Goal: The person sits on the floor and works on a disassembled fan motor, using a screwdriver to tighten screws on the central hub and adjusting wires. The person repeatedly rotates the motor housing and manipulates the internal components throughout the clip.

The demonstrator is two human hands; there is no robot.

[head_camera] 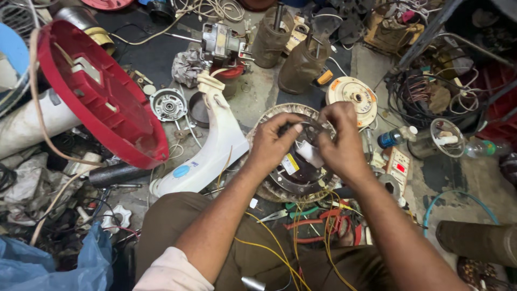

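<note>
A round fan motor stator [295, 172] with a dark core, copper windings and a silver ring rests on my lap in the middle of the head view. My left hand [274, 143] grips its upper left part with curled fingers. My right hand [340, 144] pinches a small white piece [311, 153] at the stator's centre. Yellow wires [280, 245] trail from the stator down over my brown trousers.
A red round fan base [99, 91] leans at left beside a white fan stand [215, 145]. A bare motor [223, 43], a small silver rotor [168, 104] and a white round cover [353, 94] lie beyond. Red-handled pliers [323, 223], a plastic bottle [396, 137] and tangled cables [425, 86] crowd the right.
</note>
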